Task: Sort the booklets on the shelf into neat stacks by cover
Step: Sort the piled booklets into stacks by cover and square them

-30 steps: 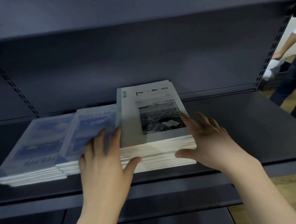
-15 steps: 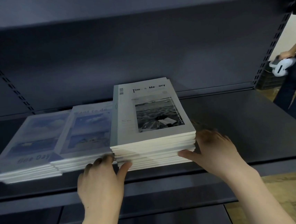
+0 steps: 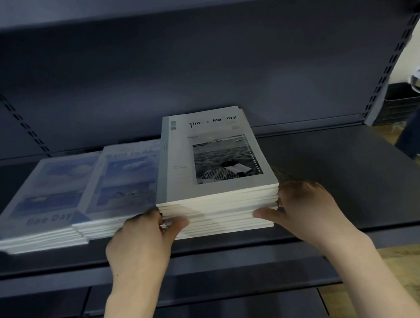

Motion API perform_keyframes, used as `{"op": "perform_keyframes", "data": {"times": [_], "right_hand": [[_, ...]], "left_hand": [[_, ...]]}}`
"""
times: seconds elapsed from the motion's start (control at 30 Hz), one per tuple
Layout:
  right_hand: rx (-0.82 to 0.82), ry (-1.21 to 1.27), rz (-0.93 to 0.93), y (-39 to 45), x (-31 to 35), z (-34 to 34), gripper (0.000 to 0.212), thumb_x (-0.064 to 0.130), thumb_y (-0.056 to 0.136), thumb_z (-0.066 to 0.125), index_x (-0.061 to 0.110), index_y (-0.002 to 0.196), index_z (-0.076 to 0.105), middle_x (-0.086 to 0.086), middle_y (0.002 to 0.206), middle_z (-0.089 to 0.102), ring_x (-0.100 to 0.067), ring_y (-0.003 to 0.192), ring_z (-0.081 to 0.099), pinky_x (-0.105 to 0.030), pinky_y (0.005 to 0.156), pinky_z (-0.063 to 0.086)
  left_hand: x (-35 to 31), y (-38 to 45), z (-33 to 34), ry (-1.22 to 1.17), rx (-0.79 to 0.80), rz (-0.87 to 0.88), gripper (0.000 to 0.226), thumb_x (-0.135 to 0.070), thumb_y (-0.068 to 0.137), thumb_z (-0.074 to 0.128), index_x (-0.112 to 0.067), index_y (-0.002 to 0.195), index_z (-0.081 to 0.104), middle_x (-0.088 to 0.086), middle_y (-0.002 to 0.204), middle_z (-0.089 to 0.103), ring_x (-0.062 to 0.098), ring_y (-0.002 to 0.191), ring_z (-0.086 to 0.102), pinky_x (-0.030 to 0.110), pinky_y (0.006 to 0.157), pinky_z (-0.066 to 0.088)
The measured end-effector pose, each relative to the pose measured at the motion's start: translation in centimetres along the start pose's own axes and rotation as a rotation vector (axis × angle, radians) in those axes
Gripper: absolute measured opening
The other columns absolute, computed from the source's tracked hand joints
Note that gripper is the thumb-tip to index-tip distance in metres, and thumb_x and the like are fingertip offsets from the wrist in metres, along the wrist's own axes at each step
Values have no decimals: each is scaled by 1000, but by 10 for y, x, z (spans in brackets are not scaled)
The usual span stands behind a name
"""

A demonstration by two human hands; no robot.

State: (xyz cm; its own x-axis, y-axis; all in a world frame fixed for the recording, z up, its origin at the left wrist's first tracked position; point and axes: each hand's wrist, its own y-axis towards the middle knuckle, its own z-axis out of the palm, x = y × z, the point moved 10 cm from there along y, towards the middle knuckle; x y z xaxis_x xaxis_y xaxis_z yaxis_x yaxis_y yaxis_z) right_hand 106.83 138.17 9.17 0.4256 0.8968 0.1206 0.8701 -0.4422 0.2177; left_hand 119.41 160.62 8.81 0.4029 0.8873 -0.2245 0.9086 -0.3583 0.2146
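now your left hand (image 3: 145, 239) and right hand (image 3: 302, 210) clasp the "time & memory" stack (image 3: 219, 209), one of three booklet stacks on the shelf (image 3: 346, 171).

Between the fingers, the grey-white stack (image 3: 215, 173) shows a black-and-white photo; left of them, pale blue sky covers (image 3: 126, 182).

Three booklet stacks side by side — tall grey-white stack (image 3: 216, 183), two blue stacks (image 3: 127, 187) (image 3: 41, 203)

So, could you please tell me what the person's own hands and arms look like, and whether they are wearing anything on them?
Both are bare: the left hand and right hand show no gloves, rings or watch, and the forearms carry no sleeves as far as the frame reaches. The fingers look short-nailed, though motion blur hides finer detail.
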Motion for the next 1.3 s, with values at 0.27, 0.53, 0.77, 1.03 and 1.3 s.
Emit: {"op": "perform_keyframes", "data": {"times": [0.27, 0.53, 0.77, 1.03, 1.3], "right_hand": [[0, -24, -30, 3, 1, -4, 52, 68, 80, 49, 20, 98, 56, 10, 74, 56, -16, 88, 59, -29, 85, 33], [-79, -23, -57, 3, 3, 0, 44, 59, 74, 65, 18, 65, 49, 10, 60, 42, -16, 65, 49, -32, 91, 33], [-167, -37, -39, 0, 2, -8, 42, 54, 67, 74, 15, 57, 62, 3, 57, 55, -17, 59, 54, -36, 85, 40], [-66, -90, 44, -5, -4, -4, 46, 66, 80, 50, 21, 71, 59, 9, 77, 59, -12, 85, 54, -28, 89, 30], [-101, 0, 38, -3, -3, -2, 54, 51, 73, 71, 16, 50, 38, 12, 46, 29, -14, 48, 31, -26, 67, 27]], "left_hand": [[-5, 15, 1, 136, 96, 11, 41, -64, 80, 51, -24, 78, 59, 0, 91, 63, 23, 89, 58, 26, 59, 35], [0, 13, 0, -42, 28, 58, 40, -61, 76, 59, -23, 82, 66, -5, 87, 69, 22, 86, 60, 28, 61, 40], [1, 8, -2, -83, -3, 49, 36, -58, 77, 60, -22, 77, 66, -7, 78, 69, 20, 77, 61, 27, 58, 36], [7, 7, 4, -121, 38, -4, 32, -57, 80, 57, -28, 86, 68, -7, 87, 68, 20, 87, 59, 27, 60, 37], [7, 6, 4, -177, 1, 21, 29, -54, 78, 62, -25, 78, 69, -5, 79, 70, 21, 80, 61, 30, 61, 45]]}}
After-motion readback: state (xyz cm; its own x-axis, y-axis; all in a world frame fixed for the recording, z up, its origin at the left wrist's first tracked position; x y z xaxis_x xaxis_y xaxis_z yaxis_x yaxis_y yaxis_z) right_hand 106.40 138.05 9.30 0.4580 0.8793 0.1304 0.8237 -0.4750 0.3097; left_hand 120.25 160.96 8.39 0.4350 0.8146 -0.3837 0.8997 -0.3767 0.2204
